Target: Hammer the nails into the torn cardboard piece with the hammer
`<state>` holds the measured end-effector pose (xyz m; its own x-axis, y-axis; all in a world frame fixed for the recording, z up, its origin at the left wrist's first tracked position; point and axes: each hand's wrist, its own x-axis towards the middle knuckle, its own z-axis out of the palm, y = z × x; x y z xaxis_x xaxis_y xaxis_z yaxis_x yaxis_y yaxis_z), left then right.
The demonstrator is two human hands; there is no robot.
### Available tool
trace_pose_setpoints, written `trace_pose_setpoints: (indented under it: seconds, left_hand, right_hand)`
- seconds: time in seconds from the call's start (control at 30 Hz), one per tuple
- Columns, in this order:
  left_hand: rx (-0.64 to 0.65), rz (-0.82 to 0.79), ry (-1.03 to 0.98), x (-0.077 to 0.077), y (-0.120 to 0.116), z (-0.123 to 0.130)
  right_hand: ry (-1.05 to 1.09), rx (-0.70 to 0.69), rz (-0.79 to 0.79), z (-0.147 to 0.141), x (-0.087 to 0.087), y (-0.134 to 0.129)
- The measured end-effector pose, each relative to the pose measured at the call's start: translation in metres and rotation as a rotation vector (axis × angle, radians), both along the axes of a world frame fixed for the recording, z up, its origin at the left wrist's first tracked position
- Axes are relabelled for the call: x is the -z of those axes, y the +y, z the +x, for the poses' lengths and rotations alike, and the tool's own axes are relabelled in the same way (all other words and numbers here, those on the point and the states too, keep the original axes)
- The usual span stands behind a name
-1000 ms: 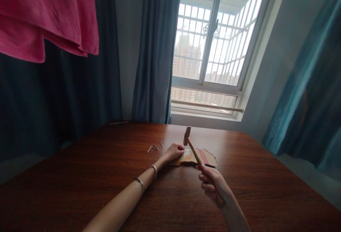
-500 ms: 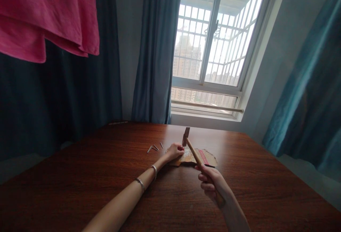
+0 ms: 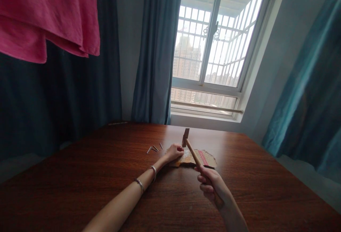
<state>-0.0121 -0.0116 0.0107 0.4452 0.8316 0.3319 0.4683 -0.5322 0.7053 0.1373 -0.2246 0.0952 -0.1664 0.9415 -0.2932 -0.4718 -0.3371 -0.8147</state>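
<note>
My right hand (image 3: 211, 186) is wrapped round the wooden handle of a hammer (image 3: 195, 156), whose metal head rises at the far end, just beside my left fingertips. My left hand (image 3: 175, 152) is closed in a pinch over the left part of a torn, flat piece of cardboard (image 3: 211, 160) with a red stripe. A thin nail, mostly hidden, appears upright between those fingertips, close below the hammer head. Several loose nails (image 3: 155, 148) lie on the table, left of my left hand.
The brown wooden table (image 3: 106, 175) stretches out to the window wall. A blue curtain (image 3: 157, 54) hangs behind it, and another curtain (image 3: 301, 83) is on the right. A pink cloth (image 3: 53, 15) hangs at upper left. A thin strip (image 3: 118, 122) lies at the far left edge.
The hammer head has come down very slightly toward my left fingertips, and my right hand has shifted a touch to the left. My left hand stays in its pinch on the cardboard.
</note>
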Motion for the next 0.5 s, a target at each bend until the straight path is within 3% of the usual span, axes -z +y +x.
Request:
trace_pose_setpoints:
  seconds: [0.5]
  left_hand:
    - [0.025,0.006,0.002,0.0023,0.0019,-0.0017]
  right_hand:
    - [0.003,0.027,0.003,0.004,0.0003,-0.0042]
